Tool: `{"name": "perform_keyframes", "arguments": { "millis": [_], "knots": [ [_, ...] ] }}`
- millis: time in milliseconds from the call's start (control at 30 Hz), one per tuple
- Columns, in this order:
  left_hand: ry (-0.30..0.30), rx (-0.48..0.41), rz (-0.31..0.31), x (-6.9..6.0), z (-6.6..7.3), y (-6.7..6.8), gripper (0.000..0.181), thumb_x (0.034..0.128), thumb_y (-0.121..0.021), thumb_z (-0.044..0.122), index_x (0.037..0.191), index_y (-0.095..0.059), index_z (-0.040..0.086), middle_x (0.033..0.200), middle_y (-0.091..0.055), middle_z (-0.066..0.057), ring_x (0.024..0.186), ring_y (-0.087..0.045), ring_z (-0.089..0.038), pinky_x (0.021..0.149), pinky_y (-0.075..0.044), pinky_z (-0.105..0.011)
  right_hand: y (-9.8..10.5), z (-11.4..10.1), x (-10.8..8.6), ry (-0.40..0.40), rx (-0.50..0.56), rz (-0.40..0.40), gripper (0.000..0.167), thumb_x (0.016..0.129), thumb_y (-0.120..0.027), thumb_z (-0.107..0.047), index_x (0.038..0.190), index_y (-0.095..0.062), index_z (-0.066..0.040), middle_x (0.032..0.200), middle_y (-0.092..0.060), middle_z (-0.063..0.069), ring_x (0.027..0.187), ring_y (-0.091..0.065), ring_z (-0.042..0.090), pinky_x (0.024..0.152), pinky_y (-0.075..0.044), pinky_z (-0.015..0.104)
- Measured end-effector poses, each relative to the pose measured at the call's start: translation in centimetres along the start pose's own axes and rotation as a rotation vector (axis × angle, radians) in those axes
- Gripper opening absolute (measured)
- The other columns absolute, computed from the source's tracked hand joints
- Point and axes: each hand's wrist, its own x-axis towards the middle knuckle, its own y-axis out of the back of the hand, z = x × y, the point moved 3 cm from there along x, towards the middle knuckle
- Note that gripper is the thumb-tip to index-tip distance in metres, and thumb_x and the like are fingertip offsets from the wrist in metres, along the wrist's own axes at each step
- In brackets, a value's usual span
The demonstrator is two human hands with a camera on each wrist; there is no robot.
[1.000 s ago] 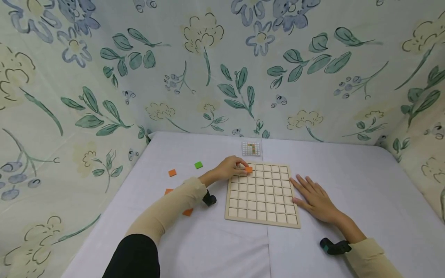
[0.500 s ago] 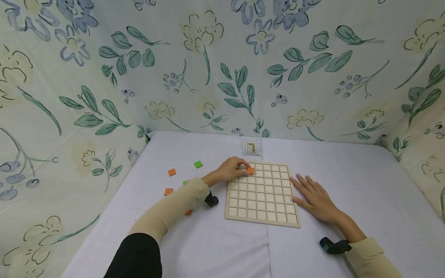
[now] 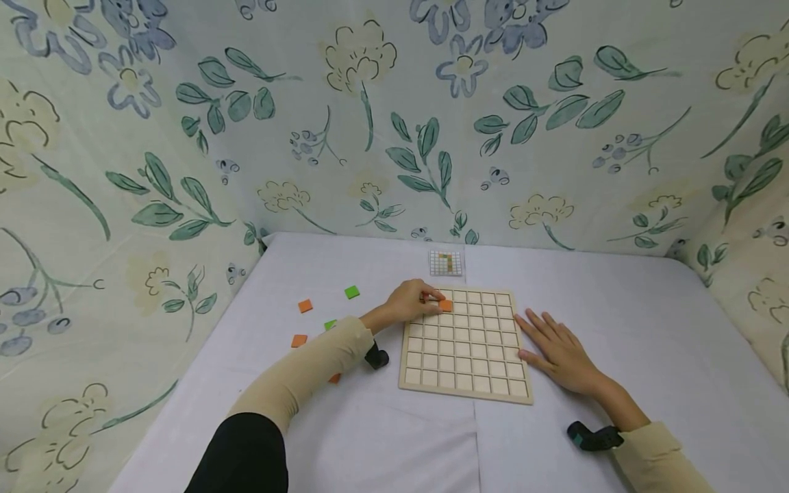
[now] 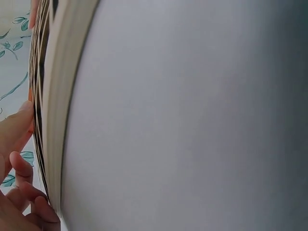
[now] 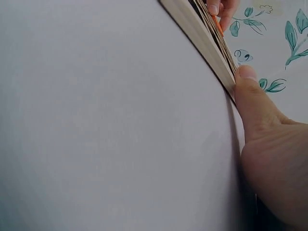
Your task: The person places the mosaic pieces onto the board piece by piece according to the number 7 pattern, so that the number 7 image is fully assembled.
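Note:
In the head view, the left hand [image 3: 411, 301] pinches an orange tile [image 3: 446, 306] between thumb and fingers, low over the upper left part of a pale wooden grid board [image 3: 465, 392]. Whether the tile lies fully in a square cannot be told. The right hand [image 3: 559, 356] lies with fingers spread, thumb and fingertips touching the board's right edge. In the left wrist view, the left hand [image 4: 17, 168] is at the board's side [image 4: 60, 106], with a sliver of orange beyond the thumb. The right wrist view shows the right hand's thumb [image 5: 255, 98] against the board's edge [image 5: 207, 48].
Left of the board lie loose orange tiles [image 3: 305, 306] and green tiles [image 3: 351, 292], some partly covered by the left sleeve [image 3: 320, 356]. A small card with a coloured grid pattern [image 3: 445, 263] lies behind the board. A floral cloth [image 3: 370, 137] hangs behind the white table [image 3: 394, 438].
The left hand has shifted slightly right and toward the person, bringing the orange tile lower on the board's upper left part. The right hand has stayed at the board's edge.

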Motion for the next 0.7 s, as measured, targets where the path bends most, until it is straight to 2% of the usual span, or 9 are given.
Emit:
{"name": "perform_keyframes", "arguments": {
  "millis": [67, 267, 400, 467, 600, 700],
  "knots": [
    [0.016, -0.031, 0.005, 0.0, 0.0, 0.0, 0.028, 0.0871, -0.08, 0.025, 0.113, -0.077, 0.015, 0.077, -0.061, 0.002, 0.066, -0.044, -0.009, 0.061, -0.037, -0.021, 0.0, 0.0, 0.0, 0.002, 0.001, 0.004, 0.072, 0.099, -0.059, -0.044, 0.158, -0.029, -0.014, 0.161, -0.019, 0.021, 0.146, -0.009, 0.048, 0.111, -0.005, 0.066],
    [0.05, -0.12, 0.003, 0.0, -0.1, -0.1, 0.028, 0.0854, -0.081, 0.023, 0.112, -0.078, 0.014, 0.083, -0.066, 0.004, 0.064, -0.041, -0.007, 0.061, -0.035, -0.02, -0.1, 0.1, -0.1, 0.011, -0.006, 0.018, 0.072, 0.099, -0.059, -0.043, 0.158, -0.03, -0.015, 0.161, -0.02, 0.021, 0.146, -0.011, 0.048, 0.111, -0.006, 0.067],
    [0.053, -0.126, -0.003, 0.0, -0.2, -0.1, 0.029, 0.0857, -0.081, 0.023, 0.113, -0.077, 0.014, 0.08, -0.064, 0.002, 0.064, -0.039, -0.007, 0.062, -0.034, -0.021, -0.1, 0.0, 0.0, 0.017, -0.005, 0.021, 0.071, 0.099, -0.059, -0.043, 0.158, -0.03, -0.015, 0.161, -0.02, 0.021, 0.145, -0.012, 0.049, 0.111, -0.007, 0.067],
    [0.049, -0.136, -0.002, 0.0, -0.2, 0.0, 0.03, 0.0856, -0.081, 0.024, 0.113, -0.077, 0.014, 0.08, -0.065, 0.006, 0.063, -0.039, -0.006, 0.061, -0.034, -0.02, 0.0, 0.0, 0.0, 0.016, -0.001, 0.017, 0.071, 0.099, -0.059, -0.043, 0.158, -0.03, -0.014, 0.161, -0.02, 0.021, 0.146, -0.011, 0.049, 0.111, -0.006, 0.067],
    [0.053, -0.168, 0.007, -0.1, -0.3, 0.6, 0.031, 0.0867, -0.08, 0.025, 0.115, -0.077, 0.014, 0.065, -0.055, 0.004, 0.054, -0.033, -0.007, 0.055, -0.033, -0.021, 0.0, -0.1, 0.0, 0.013, 0.005, 0.006, 0.071, 0.1, -0.058, -0.043, 0.158, -0.029, -0.014, 0.161, -0.019, 0.021, 0.146, -0.011, 0.049, 0.111, -0.005, 0.066],
    [0.049, -0.177, 0.028, -0.2, -0.2, 1.5, 0.03, 0.088, -0.079, 0.026, 0.116, -0.077, 0.015, 0.062, -0.049, 0.001, 0.052, -0.029, -0.008, 0.052, -0.03, -0.022, 0.1, -0.1, 0.0, 0.007, 0.004, 0.003, 0.072, 0.1, -0.058, -0.043, 0.158, -0.029, -0.013, 0.161, -0.019, 0.021, 0.146, -0.01, 0.049, 0.112, -0.005, 0.066]
  ]
}}
